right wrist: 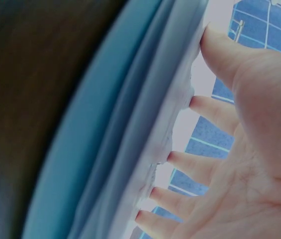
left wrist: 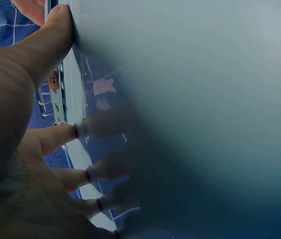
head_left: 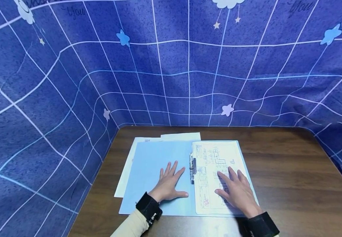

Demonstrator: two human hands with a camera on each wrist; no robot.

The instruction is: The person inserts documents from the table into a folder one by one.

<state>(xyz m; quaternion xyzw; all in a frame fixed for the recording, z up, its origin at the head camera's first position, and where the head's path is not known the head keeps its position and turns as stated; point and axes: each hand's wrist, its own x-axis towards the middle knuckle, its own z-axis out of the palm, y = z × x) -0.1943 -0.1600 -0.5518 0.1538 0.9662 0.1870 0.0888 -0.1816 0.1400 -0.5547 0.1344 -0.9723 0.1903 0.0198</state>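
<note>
A light blue folder lies spread open on the wooden table. My left hand rests on its left cover with fingers spread; the left wrist view shows the fingertips touching the glossy cover. On the right half, a stack of printed drawing sheets sits under a metal clip at the fold. My right hand lies over these sheets, fingers spread. In the right wrist view its fingertips touch the top sheet, with the layered sheet edges and blue cover beside them.
White papers stick out from beneath the folder's left side, and another white sheet shows past its top edge. Brown tabletop extends to the right. A blue grid-patterned curtain hangs behind the table and along the left.
</note>
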